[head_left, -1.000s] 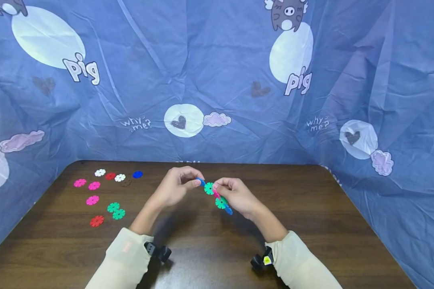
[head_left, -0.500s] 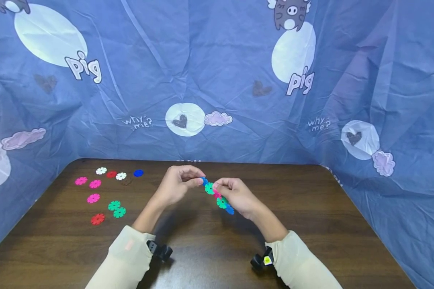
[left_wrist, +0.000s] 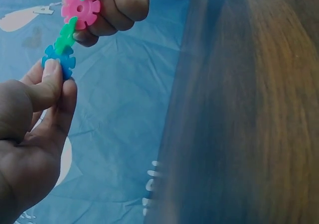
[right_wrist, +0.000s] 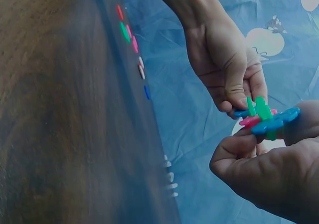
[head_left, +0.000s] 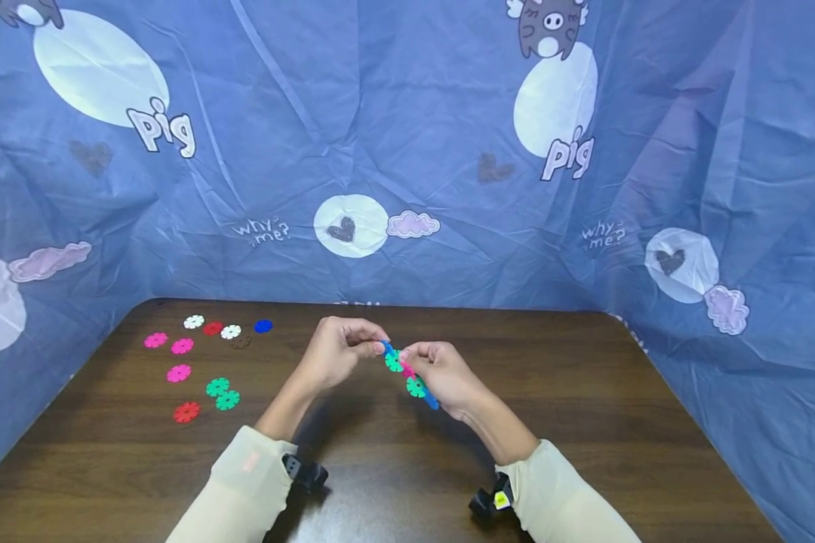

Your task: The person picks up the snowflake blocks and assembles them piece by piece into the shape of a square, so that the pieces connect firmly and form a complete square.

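Both hands hold a short chain of interlocking plastic snowflake discs above the table. My left hand pinches the blue disc at the upper left end between thumb and fingers. That blue disc meets a green disc at its slotted rim. My right hand grips the chain around its pink disc, fingers partly hidden behind it in the left wrist view. Further down the chain are a second green disc and another blue disc, beside the right palm.
On the table's left side lie loose discs: several pink ones, two joined-looking green ones, red ones, two white, one dark blue and one brown. A blue printed cloth stands behind the wooden tabletop.
Both hands keep their hold on the chain and have come slightly lower. The left hand's blue disc turned face-on half a second ago and now shows more edge-on, close against the green disc.
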The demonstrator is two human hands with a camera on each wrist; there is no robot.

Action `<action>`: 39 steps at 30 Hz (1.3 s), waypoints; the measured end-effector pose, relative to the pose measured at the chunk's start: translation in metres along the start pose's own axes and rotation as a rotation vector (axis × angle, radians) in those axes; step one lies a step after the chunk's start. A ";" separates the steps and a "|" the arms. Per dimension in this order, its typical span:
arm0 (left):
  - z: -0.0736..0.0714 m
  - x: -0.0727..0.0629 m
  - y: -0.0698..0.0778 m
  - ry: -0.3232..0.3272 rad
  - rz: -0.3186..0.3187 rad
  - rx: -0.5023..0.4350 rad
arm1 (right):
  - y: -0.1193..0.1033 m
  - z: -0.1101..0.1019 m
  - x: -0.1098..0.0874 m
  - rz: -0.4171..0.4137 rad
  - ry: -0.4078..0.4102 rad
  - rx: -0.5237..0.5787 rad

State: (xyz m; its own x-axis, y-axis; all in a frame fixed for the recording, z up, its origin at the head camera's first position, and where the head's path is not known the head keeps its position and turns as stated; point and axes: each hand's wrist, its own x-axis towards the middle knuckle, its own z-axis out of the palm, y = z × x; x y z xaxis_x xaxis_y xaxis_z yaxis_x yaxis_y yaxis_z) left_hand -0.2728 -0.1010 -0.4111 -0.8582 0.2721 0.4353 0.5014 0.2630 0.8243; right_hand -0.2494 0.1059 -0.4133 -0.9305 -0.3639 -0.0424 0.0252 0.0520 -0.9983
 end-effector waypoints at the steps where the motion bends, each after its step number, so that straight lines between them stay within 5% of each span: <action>1: 0.000 0.000 -0.001 0.000 -0.003 -0.008 | 0.000 -0.001 0.000 0.004 0.001 0.000; 5: -0.003 0.003 -0.005 -0.010 -0.034 0.009 | 0.000 -0.005 0.001 0.023 0.009 0.006; 9: -0.023 0.004 -0.005 -0.032 -0.085 0.112 | 0.002 -0.006 0.002 0.032 0.019 0.022; 17: -0.107 -0.015 -0.019 -0.108 -0.211 0.434 | 0.003 -0.008 0.002 0.033 0.005 0.047; 25: -0.176 -0.058 -0.041 -0.219 -0.431 0.466 | 0.001 -0.009 0.002 0.022 -0.018 0.035; 31: -0.198 -0.079 -0.056 -0.273 -0.477 0.448 | 0.001 -0.009 0.002 0.021 -0.025 0.036; 39: -0.202 -0.087 -0.069 -0.290 -0.463 0.430 | 0.001 -0.008 0.002 0.014 -0.039 0.048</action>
State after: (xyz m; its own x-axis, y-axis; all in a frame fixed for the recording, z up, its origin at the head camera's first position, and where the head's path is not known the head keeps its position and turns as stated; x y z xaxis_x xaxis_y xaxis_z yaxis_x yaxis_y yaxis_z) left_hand -0.2551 -0.3301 -0.4328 -0.9601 0.2645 -0.0903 0.1414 0.7385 0.6592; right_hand -0.2542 0.1128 -0.4144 -0.9149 -0.3996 -0.0572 0.0566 0.0136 -0.9983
